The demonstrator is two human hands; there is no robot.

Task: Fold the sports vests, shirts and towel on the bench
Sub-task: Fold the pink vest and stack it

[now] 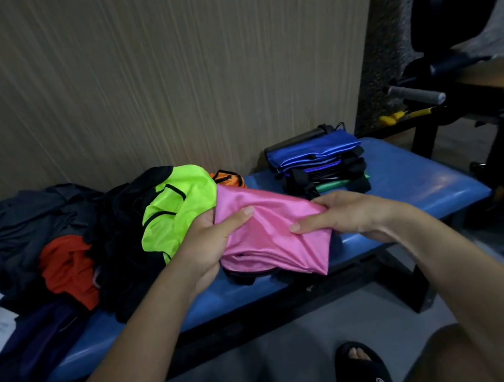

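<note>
One head-worn view looks forward and down, close above the long blue padded bench point(408, 178) against the wall.

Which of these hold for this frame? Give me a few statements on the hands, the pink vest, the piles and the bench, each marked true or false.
1. Both hands grip the pink vest: left hand, right hand. True.
2. The folded stack has a blue piece on top. True.
3. The neon green vest lies on the folded stack. False: it sits in the unfolded heap to the left.
4. The bench is padded in red. False: it is blue.
</note>
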